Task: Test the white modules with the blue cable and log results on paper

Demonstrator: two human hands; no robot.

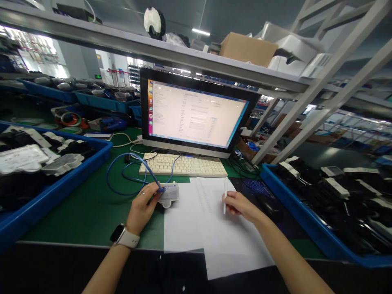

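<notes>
My left hand (146, 205), with a watch on its wrist, pinches the end of a blue cable (150, 166) at a small white device (170, 195) with a printed label. Whether the plug sits fully in the device is hidden by my fingers. A white pen (225, 199) stands nearly upright in my closed right hand (238, 204). Beneath that hand lie overlapping white paper sheets (214, 232), the top one bearing faint rows of writing. The device rests at the left edge of the paper.
Behind the paper stand a white keyboard (186, 164) and a lit monitor (196, 112). Blue bins of black and white parts flank the bench: a left bin (101, 148) and a right bin (309, 228). A dark mouse (268, 206) lies right of my hand. A shelf (183, 53) crosses overhead.
</notes>
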